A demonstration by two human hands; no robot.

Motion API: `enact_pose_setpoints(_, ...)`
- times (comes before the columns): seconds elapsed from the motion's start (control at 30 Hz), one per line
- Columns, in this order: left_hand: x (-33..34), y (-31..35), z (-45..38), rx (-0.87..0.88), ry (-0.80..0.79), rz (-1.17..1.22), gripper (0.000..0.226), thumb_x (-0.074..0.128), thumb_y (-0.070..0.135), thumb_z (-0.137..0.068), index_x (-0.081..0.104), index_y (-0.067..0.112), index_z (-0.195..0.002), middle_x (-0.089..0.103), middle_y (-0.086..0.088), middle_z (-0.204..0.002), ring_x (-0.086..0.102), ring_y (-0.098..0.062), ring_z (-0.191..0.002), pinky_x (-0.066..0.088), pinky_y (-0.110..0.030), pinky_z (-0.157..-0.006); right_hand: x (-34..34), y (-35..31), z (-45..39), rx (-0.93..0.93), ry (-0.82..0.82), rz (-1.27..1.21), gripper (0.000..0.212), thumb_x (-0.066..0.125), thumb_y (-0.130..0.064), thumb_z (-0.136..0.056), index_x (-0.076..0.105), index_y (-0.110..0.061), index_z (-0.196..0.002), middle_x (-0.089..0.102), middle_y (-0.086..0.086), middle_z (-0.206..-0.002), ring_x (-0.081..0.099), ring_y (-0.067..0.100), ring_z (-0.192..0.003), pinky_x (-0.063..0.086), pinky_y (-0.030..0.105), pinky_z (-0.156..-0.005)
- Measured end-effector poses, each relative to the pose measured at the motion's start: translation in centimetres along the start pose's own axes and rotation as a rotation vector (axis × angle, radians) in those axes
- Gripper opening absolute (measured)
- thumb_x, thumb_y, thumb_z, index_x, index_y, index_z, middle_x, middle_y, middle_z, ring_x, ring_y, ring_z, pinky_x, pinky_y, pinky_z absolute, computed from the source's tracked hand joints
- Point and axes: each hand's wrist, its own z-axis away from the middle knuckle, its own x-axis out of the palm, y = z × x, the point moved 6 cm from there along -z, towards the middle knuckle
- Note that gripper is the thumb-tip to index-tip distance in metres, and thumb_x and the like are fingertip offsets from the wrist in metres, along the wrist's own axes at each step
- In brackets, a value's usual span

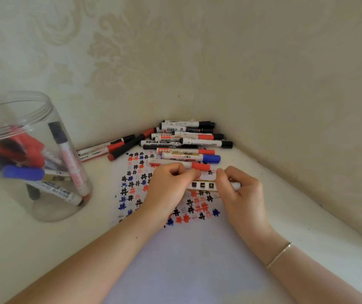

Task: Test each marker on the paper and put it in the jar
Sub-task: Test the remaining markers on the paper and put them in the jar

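Two hands, left [168, 185] and right [239, 189], each clench one end of a white plastic marker with black label squares [202, 185] just above the scribbled white paper [188, 249]; it looks light, stiff and smooth, best gripped by barrel and cap.

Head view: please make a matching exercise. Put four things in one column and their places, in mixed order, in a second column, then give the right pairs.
Things
1. jar
2. marker
3. pile of markers
4. bracelet

Places
A. in the corner by the wall
B. on the right wrist
C. at the left, standing on the table
D. gripped by left hand and right hand, above the paper

Pairs: 1-C, 2-D, 3-A, 4-B
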Motion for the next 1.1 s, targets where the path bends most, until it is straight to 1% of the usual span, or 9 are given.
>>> enact_pose_setpoints(0.13, -0.4, 2.3, 0.4, 0.008, -0.073, 0.085, 0.025, 0.067, 0.029, -0.085, 0.056, 0.011, -0.071, 0.048, -0.002, -0.056, 0.039, -0.009, -0.042, 0.033, -0.017, -0.044, -0.4, -0.9, -1.9, 0.162, 0.029, -0.082, 0.044, 0.050, -0.006, -0.090, 0.029, -0.017, -0.052, 0.022, -0.007, -0.047, 0.017, 0.008, -0.045, 0.017, 0.020, -0.041)
enact_pose_setpoints(0.27, -3.0, 8.0, 0.8, 0.160, -0.031, 0.422, 0.015, 0.064, 0.016, -0.088, 0.059, 0.006, -0.098, 0.071, -0.002, -0.079, 0.069, -0.013, -0.070, 0.052, -0.019, -0.057, 0.6, -3.7, -5.0, 0.283, 0.087, -0.314, 0.037, 0.044, -0.012, -0.089, 0.027, -0.020, -0.057, 0.023, -0.006, -0.045, 0.018, 0.011, -0.042, 0.015, 0.023, -0.042)
enact_pose_setpoints(0.33, -4.8, 11.2, 1.6, 0.311, 0.053, 0.361, 0.016, 0.060, 0.015, -0.092, 0.054, 0.006, -0.104, 0.074, -0.004, -0.083, 0.073, -0.019, -0.080, 0.057, -0.023, -0.066, 2.2, -5.8, -5.9, 0.285, 0.052, -0.423, 0.033, 0.044, -0.013, -0.090, 0.030, -0.021, -0.060, 0.020, -0.005, -0.047, 0.016, 0.011, -0.041, 0.014, 0.023, -0.041)
enact_pose_setpoints(0.47, -9.6, 16.5, 4.0, 0.602, 0.237, 0.087, 0.014, 0.051, 0.019, -0.097, 0.045, 0.016, -0.110, 0.071, 0.000, -0.084, 0.072, -0.017, -0.074, 0.056, -0.026, -0.061, 7.1, -10.8, -6.8, 0.252, -0.179, -0.439, 0.034, 0.043, -0.028, -0.095, 0.047, -0.011, -0.065, 0.026, -0.008, -0.035, 0.022, 0.009, -0.030, 0.020, 0.019, -0.034)
enact_pose_setpoints(0.6, -15.4, 19.5, 6.3, 0.779, 0.549, -0.197, 0.015, 0.046, 0.022, -0.099, 0.042, 0.026, -0.112, 0.063, 0.007, -0.076, 0.066, -0.014, -0.068, 0.056, -0.038, -0.066, 13.2, -14.8, -6.6, 0.161, -0.490, -0.208, 0.058, 0.037, -0.056, -0.095, 0.054, -0.010, -0.063, 0.032, -0.007, -0.034, 0.031, 0.011, -0.030, 0.026, 0.020, -0.037)
enact_pose_setpoints(0.7, -19.1, 19.9, 7.7, 0.799, 0.764, -0.312, 0.015, 0.044, 0.023, -0.098, 0.040, 0.027, -0.112, 0.058, 0.012, -0.070, 0.060, -0.016, -0.065, 0.053, -0.048, -0.071, 16.5, -15.2, -7.3, 0.083, -0.499, -0.089, 0.043, 0.038, -0.040, -0.098, 0.057, -0.008, -0.076, 0.049, 0.001, -0.053, 0.048, 0.018, -0.043, 0.042, 0.024, -0.045)
enact_pose_setpoints(0.77, -20.9, 19.7, 8.1, 0.790, 0.846, -0.394, 0.016, 0.044, 0.023, -0.098, 0.040, 0.025, -0.113, 0.056, 0.013, -0.065, 0.059, -0.017, -0.062, 0.051, -0.044, -0.068, 18.0, -13.9, -8.2, -0.121, -0.469, 0.316, 0.021, 0.038, -0.021, -0.096, 0.056, -0.010, -0.093, 0.061, 0.009, -0.083, 0.062, 0.026, -0.070, 0.050, 0.032, -0.065)
enact_pose_setpoints(0.9, -22.3, 18.4, 8.3, 0.729, 0.846, -0.656, 0.009, 0.042, 0.025, -0.097, 0.035, 0.024, -0.102, 0.054, 0.002, -0.059, 0.053, -0.019, -0.053, 0.042, -0.037, -0.056, 20.7, -7.4, -7.0, -0.444, -0.658, 1.150, 0.034, 0.050, -0.013, -0.093, 0.044, -0.013, -0.127, 0.051, 0.009, -0.127, 0.050, 0.029, -0.116, 0.040, 0.036, -0.093)
enact_pose_setpoints(1.1, -22.2, 16.1, 6.7, 0.509, 0.685, -0.936, 0.012, 0.044, 0.031, -0.096, 0.037, 0.022, -0.094, 0.056, 0.005, -0.068, 0.054, -0.015, -0.060, 0.042, -0.031, -0.055, 21.6, -3.6, -6.3, -0.637, -0.654, 1.332, 0.044, 0.047, -0.001, -0.092, 0.040, -0.010, -0.134, 0.047, 0.011, -0.135, 0.045, 0.029, -0.125, 0.032, 0.039, -0.107)
